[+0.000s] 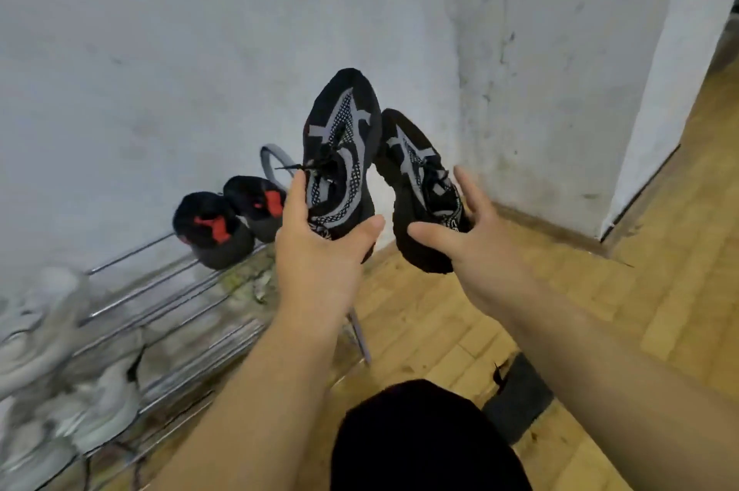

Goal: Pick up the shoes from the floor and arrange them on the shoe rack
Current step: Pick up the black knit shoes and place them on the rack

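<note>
My left hand (316, 250) grips the heel of a black sneaker with grey stripes (344, 138), its toe pointing up toward the wall. My right hand (460, 234) holds the matching black and grey sneaker (416, 166) by its heel, just to the right. Both shoes hang in the air above the right end of the metal shoe rack (160, 290). A pair of black shoes with red marks (228, 222) sits on the rack's top bars by the wall. Blurred white shoes (44, 330) fill the rack's left part.
A white scuffed wall (200, 50) runs behind the rack and meets a corner at the right. Wooden parquet floor (560, 310) spreads to the right. A dark flat object (516, 398) lies on the floor near my dark-clothed knee (424, 438).
</note>
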{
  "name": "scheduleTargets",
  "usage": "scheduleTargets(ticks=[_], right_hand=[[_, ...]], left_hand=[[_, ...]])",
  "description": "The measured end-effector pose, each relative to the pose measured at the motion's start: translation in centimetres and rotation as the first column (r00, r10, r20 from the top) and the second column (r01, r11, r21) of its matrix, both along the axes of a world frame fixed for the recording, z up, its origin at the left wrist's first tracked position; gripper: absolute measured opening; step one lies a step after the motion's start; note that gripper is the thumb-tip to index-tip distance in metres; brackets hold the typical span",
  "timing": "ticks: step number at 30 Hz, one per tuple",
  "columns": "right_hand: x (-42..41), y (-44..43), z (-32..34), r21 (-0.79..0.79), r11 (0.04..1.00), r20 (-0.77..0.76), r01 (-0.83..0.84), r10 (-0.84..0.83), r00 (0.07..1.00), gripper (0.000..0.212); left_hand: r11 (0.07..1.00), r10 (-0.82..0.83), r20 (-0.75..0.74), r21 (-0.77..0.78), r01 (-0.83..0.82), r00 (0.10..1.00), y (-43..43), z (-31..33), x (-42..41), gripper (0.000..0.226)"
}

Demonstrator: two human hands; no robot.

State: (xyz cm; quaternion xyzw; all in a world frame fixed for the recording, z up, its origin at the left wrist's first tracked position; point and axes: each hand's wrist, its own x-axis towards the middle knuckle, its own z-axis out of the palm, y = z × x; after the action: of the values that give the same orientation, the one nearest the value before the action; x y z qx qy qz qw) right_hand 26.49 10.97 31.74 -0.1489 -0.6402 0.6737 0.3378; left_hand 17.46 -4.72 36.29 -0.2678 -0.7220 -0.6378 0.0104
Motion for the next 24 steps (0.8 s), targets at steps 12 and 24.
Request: scheduleTargets(ticks=[12, 24], right_hand=[[-8.0, -14.4, 7.8, 0.347, 0.798, 0.119, -0.492, 0.483, 0.868, 0.097], [-7.3, -13.3, 1.1, -0.165, 0.425, 0.746, -0.890, 0.644, 0.170, 0.069]], left_hand=[[0.998, 0.064, 0.029, 0.006, -0.064, 0.998, -22.4, 4.6, -0.8, 0.062], [0.840, -0.173, 0.570, -0.340, 0.422, 0.803, -35.0, -1.4, -2.3, 0.052]])
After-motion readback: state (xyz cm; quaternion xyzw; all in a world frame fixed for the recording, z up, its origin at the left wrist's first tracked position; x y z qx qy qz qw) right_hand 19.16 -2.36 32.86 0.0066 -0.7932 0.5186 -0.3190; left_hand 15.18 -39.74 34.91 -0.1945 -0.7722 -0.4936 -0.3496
